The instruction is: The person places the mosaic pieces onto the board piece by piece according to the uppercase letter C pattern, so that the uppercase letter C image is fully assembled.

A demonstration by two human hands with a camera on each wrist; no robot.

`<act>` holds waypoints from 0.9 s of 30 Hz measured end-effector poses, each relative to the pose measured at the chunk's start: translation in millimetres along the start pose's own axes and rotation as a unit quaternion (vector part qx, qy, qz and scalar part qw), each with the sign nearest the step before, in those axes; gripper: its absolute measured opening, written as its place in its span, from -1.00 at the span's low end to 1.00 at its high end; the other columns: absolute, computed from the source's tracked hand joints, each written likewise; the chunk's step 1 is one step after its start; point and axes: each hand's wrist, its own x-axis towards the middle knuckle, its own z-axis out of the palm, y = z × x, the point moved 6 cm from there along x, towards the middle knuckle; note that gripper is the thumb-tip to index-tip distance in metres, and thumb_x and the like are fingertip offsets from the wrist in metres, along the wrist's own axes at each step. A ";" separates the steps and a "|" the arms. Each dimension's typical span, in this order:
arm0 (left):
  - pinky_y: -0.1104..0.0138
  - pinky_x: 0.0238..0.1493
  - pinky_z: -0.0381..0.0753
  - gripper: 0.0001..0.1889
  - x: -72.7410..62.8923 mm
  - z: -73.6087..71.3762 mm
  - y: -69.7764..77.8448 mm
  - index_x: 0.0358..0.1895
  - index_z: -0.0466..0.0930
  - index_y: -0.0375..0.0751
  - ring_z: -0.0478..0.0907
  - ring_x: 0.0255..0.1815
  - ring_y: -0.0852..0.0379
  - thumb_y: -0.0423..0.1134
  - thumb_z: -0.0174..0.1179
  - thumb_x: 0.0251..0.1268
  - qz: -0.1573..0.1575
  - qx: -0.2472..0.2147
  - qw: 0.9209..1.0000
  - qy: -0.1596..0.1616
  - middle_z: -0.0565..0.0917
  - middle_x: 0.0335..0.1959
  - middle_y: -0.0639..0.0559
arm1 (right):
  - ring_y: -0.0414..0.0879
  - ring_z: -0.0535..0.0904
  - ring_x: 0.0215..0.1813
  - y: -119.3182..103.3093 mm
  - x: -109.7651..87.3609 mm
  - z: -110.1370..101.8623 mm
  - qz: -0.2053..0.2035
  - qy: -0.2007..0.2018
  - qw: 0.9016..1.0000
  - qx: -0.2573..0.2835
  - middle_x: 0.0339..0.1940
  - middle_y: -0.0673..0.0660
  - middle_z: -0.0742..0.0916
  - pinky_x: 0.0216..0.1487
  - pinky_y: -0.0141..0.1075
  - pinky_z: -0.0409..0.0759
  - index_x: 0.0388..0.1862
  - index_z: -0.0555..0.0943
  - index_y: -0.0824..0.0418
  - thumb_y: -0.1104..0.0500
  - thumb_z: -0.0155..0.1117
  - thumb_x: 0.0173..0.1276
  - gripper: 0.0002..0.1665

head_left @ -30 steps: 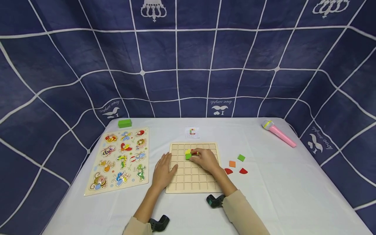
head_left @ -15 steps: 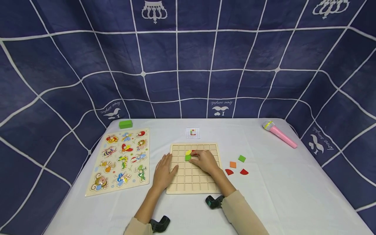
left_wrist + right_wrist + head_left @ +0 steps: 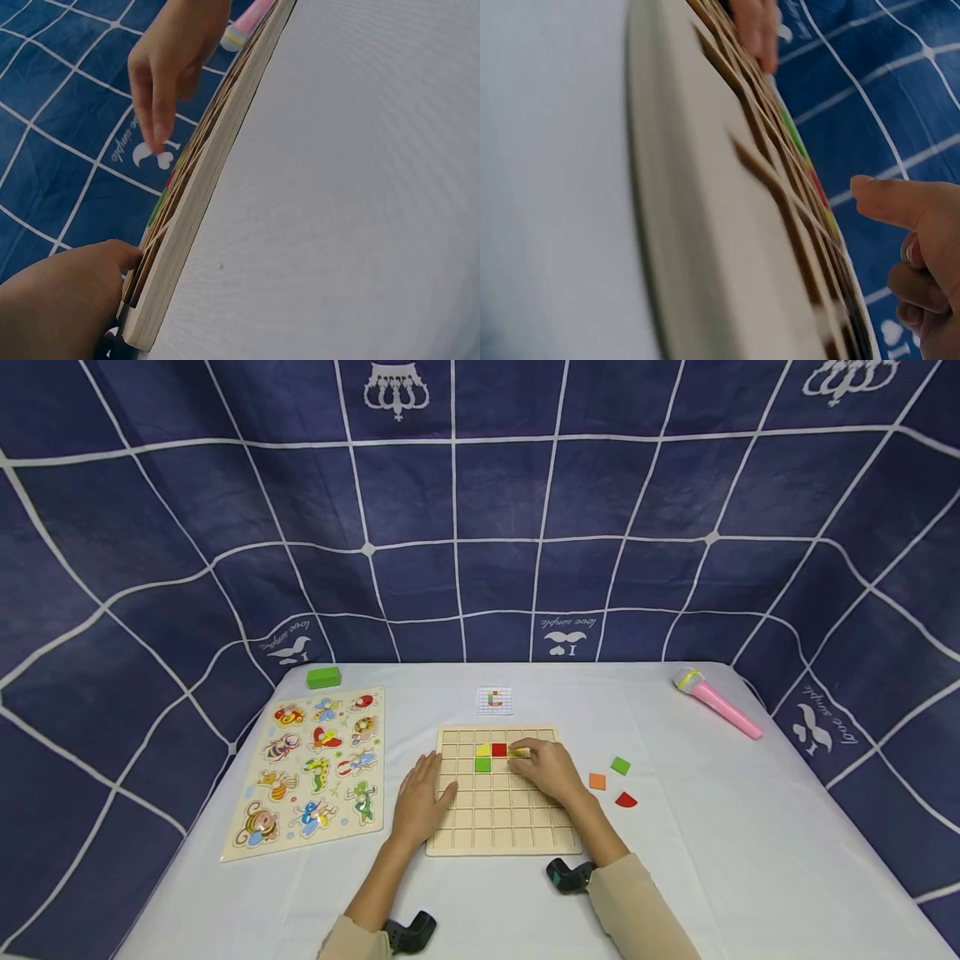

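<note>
The wooden grid board (image 3: 480, 839) lies flat in the head view. My left hand (image 3: 420, 802) rests along its left edge, fingers straight; the thumb (image 3: 124, 255) touches the rim in the left wrist view. Set in the grid are a yellow piece (image 3: 483, 749), a red square (image 3: 499, 750) and a green square (image 3: 483, 765) below the yellow. Another yellow piece (image 3: 517, 752) shows partly, under my right hand (image 3: 547, 768). That hand hovers over the upper right of the board. Its extended fingers hold nothing that I can see.
Right of the board lie a green square (image 3: 620, 766), an orange square (image 3: 597, 782) and a red quarter-circle (image 3: 626, 799). A pattern card (image 3: 495, 700) lies behind the board. An insect puzzle (image 3: 311, 768), a green block (image 3: 324, 677) and a pink toy microphone (image 3: 718, 702) stand farther out.
My right hand has seated the green square below the yellow piece, let go and moved right, uncovering the red square. My left hand has stayed on the board's edge.
</note>
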 end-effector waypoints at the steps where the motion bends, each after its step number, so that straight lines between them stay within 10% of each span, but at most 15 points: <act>1: 0.02 0.37 -0.03 -0.33 -0.3 0.2 -0.1 0.33 0.18 -0.42 0.05 0.40 -0.17 -0.04 0.08 0.31 0.000 0.001 1.000 0.002 0.22 0.35 -0.26 | -0.26 0.12 -0.74 4.2 -1.8 -5.3 0.007 0.002 1.000 0.002 -0.85 -0.09 0.32 -0.72 -0.39 0.15 -0.14 0.68 0.12 0.01 0.35 0.17 -0.69; 17: 0.05 0.38 -0.04 -0.34 -2.2 2.4 2.8 0.33 0.18 -0.42 0.04 0.40 -0.15 -0.03 0.07 0.31 0.007 -0.004 1.000 0.001 0.22 0.35 -0.25 | -0.21 0.13 -0.73 77.8 -51.0 -100.8 0.059 0.082 0.994 -0.032 -0.79 -0.03 0.31 -0.76 -0.38 0.14 -0.08 0.64 0.17 0.09 0.39 0.14 -0.64; 27: 0.05 0.38 -0.03 -0.34 -0.3 -0.6 0.8 0.33 0.18 -0.41 0.06 0.40 -0.16 -0.03 0.07 0.32 0.005 0.000 1.000 0.002 0.23 0.35 -0.26 | -0.19 0.17 -0.70 115.5 -74.1 -108.1 0.105 0.096 0.987 -0.073 -0.79 -0.03 0.33 -0.71 -0.38 0.15 -0.07 0.62 0.22 0.10 0.41 0.10 -0.59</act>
